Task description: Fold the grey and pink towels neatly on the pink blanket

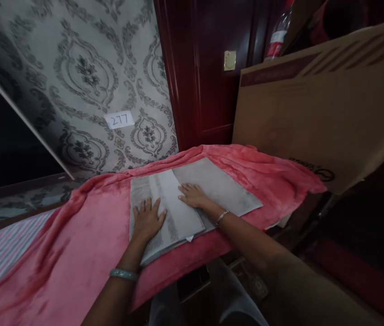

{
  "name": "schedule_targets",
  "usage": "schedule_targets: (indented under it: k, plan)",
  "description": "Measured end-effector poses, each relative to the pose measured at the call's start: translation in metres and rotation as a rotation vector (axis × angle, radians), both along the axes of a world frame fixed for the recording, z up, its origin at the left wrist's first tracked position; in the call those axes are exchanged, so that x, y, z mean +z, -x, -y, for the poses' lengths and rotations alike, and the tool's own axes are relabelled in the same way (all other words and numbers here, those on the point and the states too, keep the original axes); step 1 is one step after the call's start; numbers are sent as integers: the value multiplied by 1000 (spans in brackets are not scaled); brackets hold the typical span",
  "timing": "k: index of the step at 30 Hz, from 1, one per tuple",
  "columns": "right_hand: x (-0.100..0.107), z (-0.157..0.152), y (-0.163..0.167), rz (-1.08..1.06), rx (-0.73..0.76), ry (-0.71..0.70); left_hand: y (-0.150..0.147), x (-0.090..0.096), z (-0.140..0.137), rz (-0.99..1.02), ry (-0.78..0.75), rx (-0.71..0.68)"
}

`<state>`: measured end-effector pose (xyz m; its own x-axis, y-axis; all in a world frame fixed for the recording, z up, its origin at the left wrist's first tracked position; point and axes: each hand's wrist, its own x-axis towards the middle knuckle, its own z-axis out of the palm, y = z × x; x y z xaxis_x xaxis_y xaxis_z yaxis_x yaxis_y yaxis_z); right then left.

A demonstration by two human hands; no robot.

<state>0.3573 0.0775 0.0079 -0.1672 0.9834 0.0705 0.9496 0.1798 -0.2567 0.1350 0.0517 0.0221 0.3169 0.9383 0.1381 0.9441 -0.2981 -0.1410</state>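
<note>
A grey cloth (pixel 219 185) with a paler stripe lies on a pink plush blanket (pixel 99 231), its left part folded over on itself. My left hand (pixel 147 219) rests flat on the folded part, fingers spread. On the fold's edge, near the middle of the cloth, my right hand (pixel 192 195) presses down with its fingers stretched out. Neither hand grips anything. A small white tag (pixel 189 238) pokes out at the cloth's near edge.
A large cardboard box (pixel 321 108) stands at the right, with a plastic bottle (pixel 276 43) behind its edge. Patterned wallpaper bears a paper marked 277 (pixel 119 119). A dark red door (pixel 212 90) is behind. Striped fabric (pixel 11 246) shows at the left.
</note>
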Motion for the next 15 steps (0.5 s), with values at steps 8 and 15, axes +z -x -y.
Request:
schedule_targets:
  k: [8, 15]
  plan:
    - [-13, 66, -98, 21, -298, -31, 1, 0, 2, 31, -23, -13]
    - [-12, 92, -168, -129, -570, -53, 1, 1, 3, 33, -31, -11]
